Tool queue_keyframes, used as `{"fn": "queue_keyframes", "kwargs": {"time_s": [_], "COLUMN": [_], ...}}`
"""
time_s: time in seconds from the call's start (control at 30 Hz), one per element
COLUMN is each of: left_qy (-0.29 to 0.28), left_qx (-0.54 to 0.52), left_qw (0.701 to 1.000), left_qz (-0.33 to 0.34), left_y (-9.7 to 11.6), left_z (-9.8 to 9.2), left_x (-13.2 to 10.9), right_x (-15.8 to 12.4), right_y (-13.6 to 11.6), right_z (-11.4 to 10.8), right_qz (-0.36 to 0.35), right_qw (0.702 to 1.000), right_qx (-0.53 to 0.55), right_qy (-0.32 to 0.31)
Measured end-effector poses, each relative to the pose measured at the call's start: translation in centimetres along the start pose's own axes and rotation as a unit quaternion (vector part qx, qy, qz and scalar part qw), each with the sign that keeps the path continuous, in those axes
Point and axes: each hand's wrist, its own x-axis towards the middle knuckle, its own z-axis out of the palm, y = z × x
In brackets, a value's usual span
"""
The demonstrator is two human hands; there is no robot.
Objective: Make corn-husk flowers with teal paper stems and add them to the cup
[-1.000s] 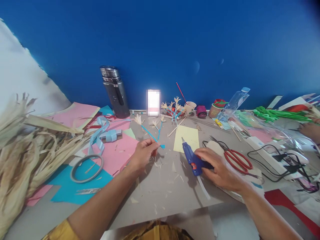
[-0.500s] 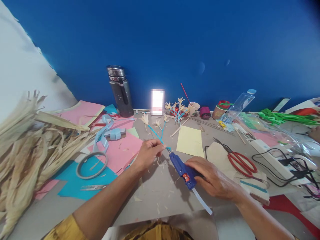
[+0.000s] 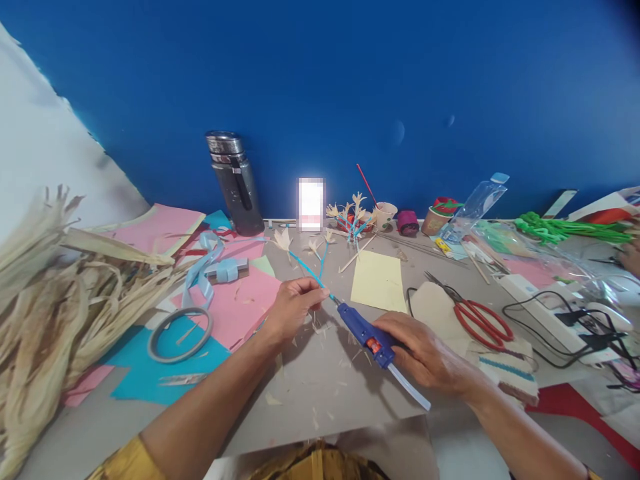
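Observation:
Between the thumb and fingers of my left hand [image 3: 299,303] is pinched a thin blue-wrapped stem [image 3: 306,267], with a pale husk flower [image 3: 283,241] at its far end. My right hand [image 3: 417,350] is wrapped round the handle of a blue glue gun [image 3: 364,331]. The gun's nozzle touches or nearly touches the stem's near end, just right of my left fingertips. A whitish glue stick [image 3: 411,388] sticks out of the gun's back. Beyond my left hand lies another blue stem with a small husk flower [image 3: 328,238].
Dried corn husks [image 3: 40,333] are heaped at the left, near a grey tape ring [image 3: 155,340]. A dark flask [image 3: 235,190] stands at the back. Red-handled scissors [image 3: 483,323] and a white power strip [image 3: 543,313] lie right. Another person's hand [image 3: 631,257] shows at the far right.
The view has shifted slightly. The glue gun's back end has swung a little to the right and up, its nozzle staying by the stem's near end. Both hands keep their holds.

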Motion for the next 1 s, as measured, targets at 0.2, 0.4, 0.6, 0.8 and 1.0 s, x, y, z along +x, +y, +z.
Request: {"fn": "queue_keyframes", "kwargs": {"time_s": [0.2,0.4,0.6,0.8,1.0], "left_qy": [0.002,-0.003,-0.011,-0.010,-0.020], "left_qx": [-0.019,-0.056,-0.067,-0.101,-0.151], "left_qw": [1.000,0.998,0.998,0.995,0.987], "left_qz": [0.002,-0.013,-0.007,-0.021,-0.044], "left_y": [-0.1,-0.4,-0.1,-0.1,0.6], "left_z": [0.0,0.0,0.0,0.0,0.3], "left_x": [0.2,0.2,0.2,0.2,-0.2], "right_x": [-0.4,-0.1,-0.6,-0.4,-0.5], "right_y": [-0.1,-0.5,-0.6,0.0,2.7], "right_z": [-0.3,-0.4,-0.7,-0.2,-0.6], "right_qz": [0.013,0.008,0.014,0.075,0.204], "right_qw": [1.000,1.000,0.999,0.994,0.950], "right_qx": [-0.006,-0.005,-0.019,-0.068,-0.238], "right_qy": [0.020,0.018,0.028,0.028,0.013]}}
